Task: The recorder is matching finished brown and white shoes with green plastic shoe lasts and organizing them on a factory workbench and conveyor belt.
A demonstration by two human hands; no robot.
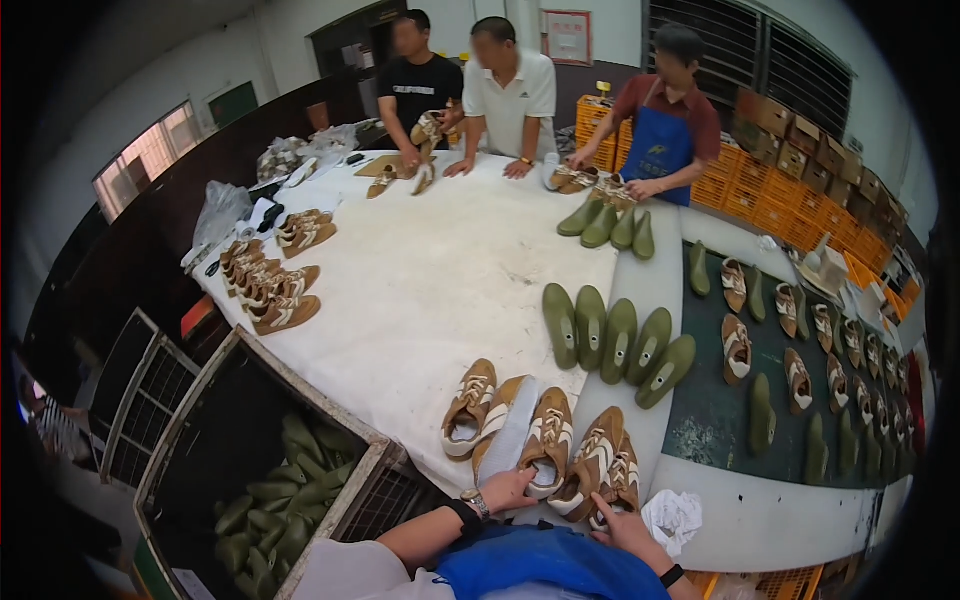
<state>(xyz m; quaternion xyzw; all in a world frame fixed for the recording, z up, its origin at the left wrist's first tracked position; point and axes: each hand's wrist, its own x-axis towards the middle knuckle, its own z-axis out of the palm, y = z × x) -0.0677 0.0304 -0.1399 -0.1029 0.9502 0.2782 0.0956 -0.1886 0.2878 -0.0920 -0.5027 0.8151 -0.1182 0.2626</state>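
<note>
Several brown-and-white sneakers stand in a row at the near edge of the table, toes pointing away. My left hand (508, 490) grips the heel of the middle sneaker (549, 432); its fingertips are partly hidden by the collar. A pale flat insole-like piece (508, 430) lies over the sneaker to the left of it. My right hand (627, 525) has its index finger and thumb around the heel of the rightmost sneaker (624, 472). Between them stands another sneaker (596, 452), and a further one (470, 408) is at the far left of the row.
Green shoe lasts (620, 338) lie beyond the sneakers. More lasts fill a dark bin (250, 370) at left. A crumpled white cloth (673, 520) lies by my right hand. Sneakers and lasts cover a green board (700, 430). Three people handle shoes or lean across the white table (430, 270).
</note>
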